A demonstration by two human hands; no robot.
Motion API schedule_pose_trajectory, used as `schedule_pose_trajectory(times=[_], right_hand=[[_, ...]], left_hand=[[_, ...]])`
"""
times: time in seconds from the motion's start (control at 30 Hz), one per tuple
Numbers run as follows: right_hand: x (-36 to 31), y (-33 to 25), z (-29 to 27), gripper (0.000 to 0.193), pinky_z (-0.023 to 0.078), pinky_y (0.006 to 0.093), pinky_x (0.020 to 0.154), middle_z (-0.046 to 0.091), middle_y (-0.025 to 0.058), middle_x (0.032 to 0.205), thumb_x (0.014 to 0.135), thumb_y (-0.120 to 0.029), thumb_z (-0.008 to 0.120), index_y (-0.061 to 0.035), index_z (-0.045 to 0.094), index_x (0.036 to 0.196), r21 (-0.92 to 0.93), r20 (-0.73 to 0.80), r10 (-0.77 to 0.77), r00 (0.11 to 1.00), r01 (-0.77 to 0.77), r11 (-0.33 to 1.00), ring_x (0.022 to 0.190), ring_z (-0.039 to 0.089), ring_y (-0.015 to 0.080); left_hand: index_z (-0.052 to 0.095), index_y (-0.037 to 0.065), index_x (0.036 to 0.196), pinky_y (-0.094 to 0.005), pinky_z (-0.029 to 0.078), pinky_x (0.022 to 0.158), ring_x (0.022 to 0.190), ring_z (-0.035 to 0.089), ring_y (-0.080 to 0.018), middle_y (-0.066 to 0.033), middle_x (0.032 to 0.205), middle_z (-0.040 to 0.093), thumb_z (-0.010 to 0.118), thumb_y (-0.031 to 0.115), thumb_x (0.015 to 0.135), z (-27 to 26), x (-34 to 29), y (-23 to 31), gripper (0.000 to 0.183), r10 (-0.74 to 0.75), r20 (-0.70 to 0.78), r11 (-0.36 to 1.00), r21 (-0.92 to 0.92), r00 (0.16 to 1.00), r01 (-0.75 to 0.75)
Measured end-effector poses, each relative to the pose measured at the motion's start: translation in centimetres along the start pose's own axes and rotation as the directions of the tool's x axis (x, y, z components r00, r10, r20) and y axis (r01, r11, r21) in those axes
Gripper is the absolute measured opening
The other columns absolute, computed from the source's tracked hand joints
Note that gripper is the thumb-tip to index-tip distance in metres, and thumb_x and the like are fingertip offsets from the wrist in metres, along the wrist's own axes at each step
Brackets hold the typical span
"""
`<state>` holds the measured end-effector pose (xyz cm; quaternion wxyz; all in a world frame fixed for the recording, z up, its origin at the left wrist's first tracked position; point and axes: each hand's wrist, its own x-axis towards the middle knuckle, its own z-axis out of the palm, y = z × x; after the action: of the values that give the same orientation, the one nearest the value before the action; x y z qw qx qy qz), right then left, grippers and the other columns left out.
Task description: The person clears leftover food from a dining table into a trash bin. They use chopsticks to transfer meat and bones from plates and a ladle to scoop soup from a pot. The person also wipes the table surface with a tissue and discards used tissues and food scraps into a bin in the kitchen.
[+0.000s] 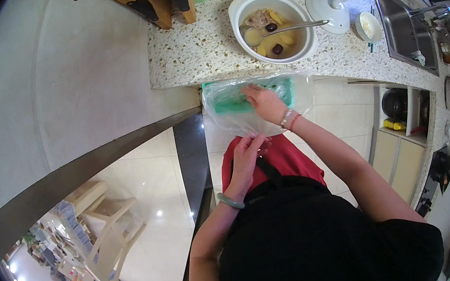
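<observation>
While the left hand [246, 160] pinches one clear bag [240, 122], fingertips nearly together, the right hand [267, 105] is half-curled over one green container [226, 104], grip unclear; beyond both sit one pot [235, 14], one lid [326, 10].

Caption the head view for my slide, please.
Left hand at the edge of clear plastic, right hand over it, green container showing through, white pot on counter.

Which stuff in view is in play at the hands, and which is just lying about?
In play:
- left hand, at the plastic's near edge
- right hand, over the plastic
- clear plastic
- green container, seen through it

Apparently lying about:
- white pot with food
- ladle in it
- white lid
- small bowl
</observation>
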<state>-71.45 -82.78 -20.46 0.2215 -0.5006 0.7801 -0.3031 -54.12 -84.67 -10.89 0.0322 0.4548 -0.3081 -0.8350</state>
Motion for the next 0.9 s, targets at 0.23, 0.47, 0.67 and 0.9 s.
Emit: schedule_pose_trajectory(times=[0.23,0.47,0.67,0.9], right_hand=[[-0.3,0.0,-6.8,0.041,0.052,0.0446,0.081,0.063,0.0172,0.113,0.082,-0.001,0.051,-0.0092,0.059,0.122,0.002,-0.153,0.064,0.986,-0.064,0.998,0.096,0.062,0.0373],[-2.6,-2.2,-8.9,0.027,0.053,0.0369,0.076,0.068,0.0167,0.103,0.092,-0.01,0.054,-0.0063,0.063,0.117,0.048,0.07,0.129,0.989,-0.133,0.99,0.086,0.066,0.0329],[-3.1,-1.6,-12.2,0.032,0.054,0.0275,0.066,0.07,0.0111,0.09,0.097,-0.025,0.055,0.0023,0.063,0.112,0.687,0.001,0.446,0.895,-0.324,0.65,0.075,0.068,0.0172],[0.8,2.7,-18.4,0.041,0.052,0.026,0.052,0.067,0.0124,0.1,0.094,-0.025,0.06,0.0044,0.054,0.121,0.796,-0.264,0.655,0.708,-0.224,0.562,0.068,0.067,0.0163]], left_hand=[[0.062,0.004,0.095,-0.0293,0.052,0.08,0.089,0.065,-0.0166,-0.0103,0.099,0.067,0.057,0.021,0.096,-0.2,-0.4,-0.4,0.018,-0.026,0.027,0.998,0.054,0.999,0.025],[0.06,0.003,0.097,-0.0311,0.054,0.078,0.09,0.065,-0.0192,-0.0128,0.101,0.067,0.05,0.032,0.1,0.0,-2.0,0.5,0.031,-0.169,0.157,0.984,0.073,0.973,0.16],[0.058,0.002,0.111,-0.0336,0.055,0.081,0.098,0.064,-0.0185,-0.0112,0.11,0.064,0.05,0.034,0.1,3.2,-2.0,4.0,0.035,0.036,0.313,0.997,0.057,0.949,-0.056],[0.029,0.001,0.145,-0.0385,0.036,0.107,0.127,0.043,-0.0193,-0.011,0.141,0.04,0.063,0.03,0.093,7.0,10.1,10.4,0.068,0.521,-0.041,0.844,0.173,0.853,-0.508]])
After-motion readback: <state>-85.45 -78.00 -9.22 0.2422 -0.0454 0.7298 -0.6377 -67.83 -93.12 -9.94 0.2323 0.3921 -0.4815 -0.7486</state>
